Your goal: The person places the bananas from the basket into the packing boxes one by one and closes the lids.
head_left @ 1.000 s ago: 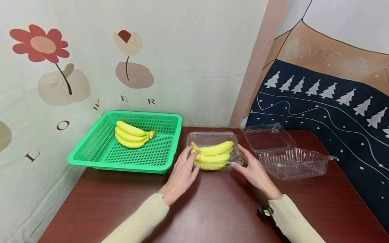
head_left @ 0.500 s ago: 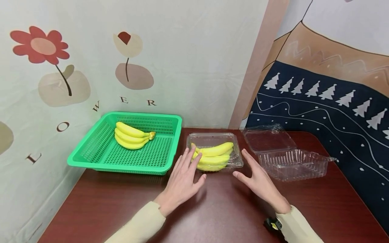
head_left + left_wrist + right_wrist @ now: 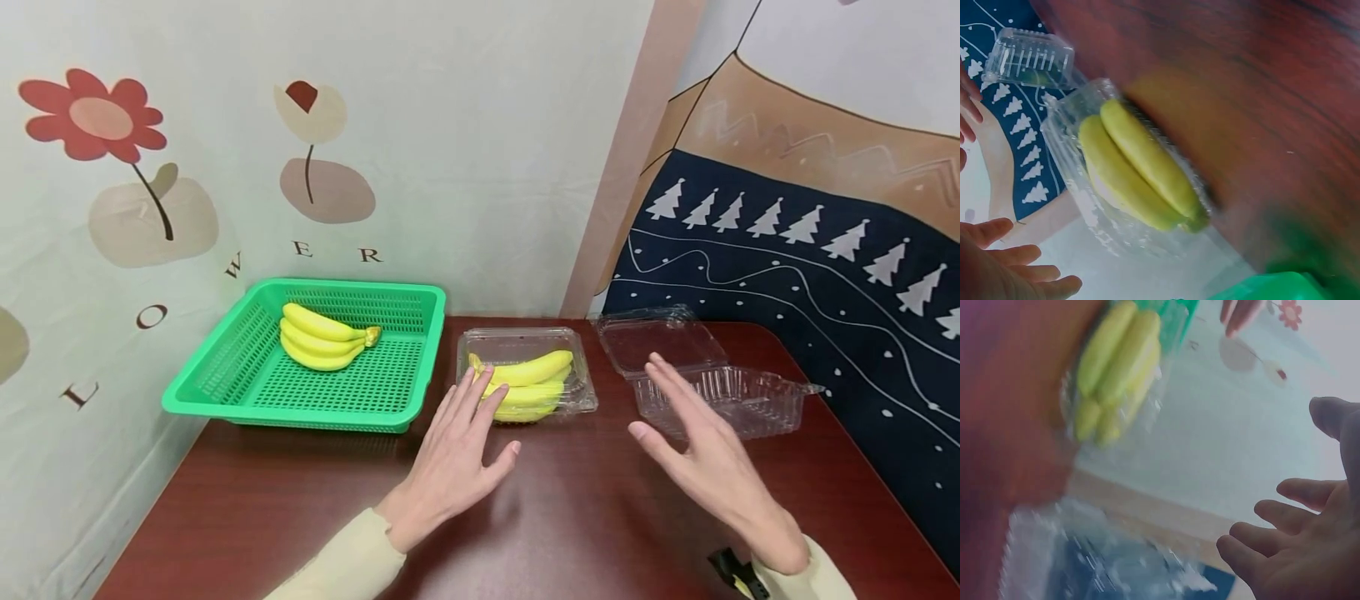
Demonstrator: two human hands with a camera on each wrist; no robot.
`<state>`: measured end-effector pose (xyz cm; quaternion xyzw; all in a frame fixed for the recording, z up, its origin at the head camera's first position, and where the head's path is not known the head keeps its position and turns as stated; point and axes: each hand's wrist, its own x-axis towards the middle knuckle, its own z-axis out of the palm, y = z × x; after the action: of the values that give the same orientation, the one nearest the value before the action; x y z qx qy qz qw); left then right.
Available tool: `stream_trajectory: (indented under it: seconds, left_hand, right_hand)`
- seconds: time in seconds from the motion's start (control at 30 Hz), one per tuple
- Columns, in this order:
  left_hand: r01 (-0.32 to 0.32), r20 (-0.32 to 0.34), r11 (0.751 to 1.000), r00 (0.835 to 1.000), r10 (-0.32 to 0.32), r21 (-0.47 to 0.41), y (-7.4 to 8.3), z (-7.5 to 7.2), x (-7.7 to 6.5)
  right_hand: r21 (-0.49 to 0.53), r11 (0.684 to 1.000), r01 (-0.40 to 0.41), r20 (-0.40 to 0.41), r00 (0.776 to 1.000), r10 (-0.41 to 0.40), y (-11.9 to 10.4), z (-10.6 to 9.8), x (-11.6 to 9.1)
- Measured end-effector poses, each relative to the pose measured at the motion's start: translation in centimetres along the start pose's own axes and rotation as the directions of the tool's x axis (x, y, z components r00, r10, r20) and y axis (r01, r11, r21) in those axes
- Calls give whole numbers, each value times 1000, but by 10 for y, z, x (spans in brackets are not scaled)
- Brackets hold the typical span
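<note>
A clear plastic clamshell box [image 3: 517, 335] with its lid down stands mid-table, and a bunch of yellow bananas [image 3: 528, 392] lies inside it. My left hand [image 3: 453, 462] is at the box's front left, fingers extended and thumb spread, holding nothing; its fingertips overlap the box in the head view. My right hand [image 3: 712, 458] hovers with straight fingers and spread thumb in front of a second clear clamshell box [image 3: 720, 400]. That box's lid [image 3: 660, 337] is folded back, and my right hand partly hides its left side. In the left wrist view the closed box [image 3: 1094, 212] shows beyond my fingers.
At the left a green plastic basket [image 3: 300, 408] holds another bunch of bananas [image 3: 322, 337]. The dark red wooden table [image 3: 555, 533] meets a printed cloth backdrop [image 3: 480, 167] behind the boxes. A black band [image 3: 738, 573] is on my right wrist.
Both hands have come off the closed box. My right hand has moved right, toward the box with the folded-back lid; my left has drawn back slightly. The boxes stay in place.
</note>
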<state>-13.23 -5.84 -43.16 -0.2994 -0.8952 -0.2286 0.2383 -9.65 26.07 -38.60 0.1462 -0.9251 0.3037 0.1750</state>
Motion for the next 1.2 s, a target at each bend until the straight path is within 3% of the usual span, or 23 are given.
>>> stream_trajectory:
  seconds: [0.27, 0.47, 0.63, 0.77, 0.93, 1.1, 1.2]
  left_hand:
    - [-43, 20, 999, 999, 44, -33, 20, -1, 9]
    - [-80, 34, 995, 996, 82, -63, 34, 4, 15]
    - [-109, 98, 992, 989, 115, -67, 51, 13, 24]
    - [-174, 128, 984, 976, 176, -33, 70, 26, 35]
    - [-209, 211, 978, 956, 206, -8, 94, 44, 56]
    - [-178, 337, 984, 925, 177, -30, 112, 64, 75]
    - [-158, 382, 987, 910, 159, -36, 119, 75, 81]
  right_hand:
    - [-49, 998, -26, -118, 993, 20, 21, -41, -2]
    - [-83, 992, -100, -177, 981, 84, 54, -60, 0]
    - [-104, 975, -195, -226, 960, 167, 87, -76, 0]
    - [-54, 944, -326, -198, 930, 310, 112, -87, 0]
    - [37, 876, -480, -110, 870, 481, 139, -95, 0]
    - [101, 824, -558, -63, 823, 565, 156, -93, -6]
    - [130, 817, -562, -32, 821, 570, 160, -88, -8]
